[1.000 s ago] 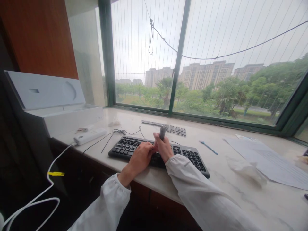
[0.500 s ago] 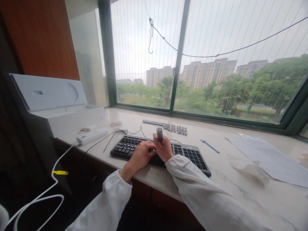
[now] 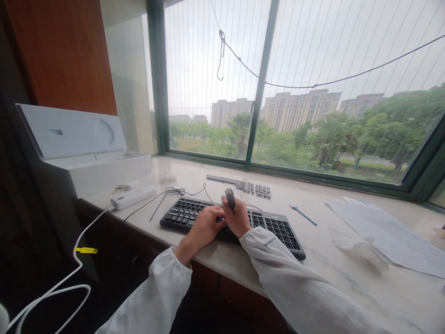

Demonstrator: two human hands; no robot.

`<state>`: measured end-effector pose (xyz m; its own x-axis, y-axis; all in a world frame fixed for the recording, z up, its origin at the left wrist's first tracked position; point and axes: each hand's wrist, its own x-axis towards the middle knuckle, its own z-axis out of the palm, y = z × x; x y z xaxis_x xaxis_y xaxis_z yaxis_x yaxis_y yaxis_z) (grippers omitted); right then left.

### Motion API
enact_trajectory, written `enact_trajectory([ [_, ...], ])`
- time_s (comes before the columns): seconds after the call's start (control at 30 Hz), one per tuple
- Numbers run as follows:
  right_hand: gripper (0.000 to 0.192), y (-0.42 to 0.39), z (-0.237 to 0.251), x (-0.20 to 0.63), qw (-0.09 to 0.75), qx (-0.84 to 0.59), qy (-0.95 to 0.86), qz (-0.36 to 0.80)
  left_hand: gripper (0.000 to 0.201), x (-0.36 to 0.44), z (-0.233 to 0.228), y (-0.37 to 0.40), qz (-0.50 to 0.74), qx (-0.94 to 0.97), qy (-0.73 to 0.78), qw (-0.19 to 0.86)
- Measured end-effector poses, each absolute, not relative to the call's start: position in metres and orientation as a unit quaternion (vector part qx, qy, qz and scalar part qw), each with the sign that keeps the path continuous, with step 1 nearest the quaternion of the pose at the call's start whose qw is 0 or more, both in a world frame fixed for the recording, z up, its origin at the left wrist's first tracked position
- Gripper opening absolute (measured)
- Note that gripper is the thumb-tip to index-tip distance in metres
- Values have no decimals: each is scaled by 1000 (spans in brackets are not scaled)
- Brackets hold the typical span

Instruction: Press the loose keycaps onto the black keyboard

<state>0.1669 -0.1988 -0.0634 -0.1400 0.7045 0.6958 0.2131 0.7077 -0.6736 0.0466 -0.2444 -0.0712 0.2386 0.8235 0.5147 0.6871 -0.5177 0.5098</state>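
A black keyboard (image 3: 278,229) lies near the front edge of the counter; keycaps show at its left end, while the right end has rows of bare key sockets. My right hand (image 3: 239,219) is closed in a fist around a black-handled tool (image 3: 230,198), held upright over the keyboard's middle. The tool's lower end is hidden behind my hands. Beside it my left hand (image 3: 206,225) rests on the keyboard with bent fingers, thumb and fingertips drawn together against the right hand. What the left fingers pinch is hidden.
Loose grey keycaps (image 3: 255,188) lie in rows toward the window. A blue pen (image 3: 304,215), crumpled tissue (image 3: 361,248) and paper sheets (image 3: 392,232) lie right. To the left are a white power strip (image 3: 134,197), a dark cable (image 3: 175,190) and an open white box (image 3: 107,171).
The view has tilted up very slightly. Both hands keep their place on the keyboard, and the black handle stays in my right fist with almost no movement.
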Motion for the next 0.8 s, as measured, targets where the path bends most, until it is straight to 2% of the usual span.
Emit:
enact_trajectory([
  [0.8, 38, -194, -64, 168, 569, -348, -719, 194, 19, 46, -73, -243, 388, 775, 488, 101],
])
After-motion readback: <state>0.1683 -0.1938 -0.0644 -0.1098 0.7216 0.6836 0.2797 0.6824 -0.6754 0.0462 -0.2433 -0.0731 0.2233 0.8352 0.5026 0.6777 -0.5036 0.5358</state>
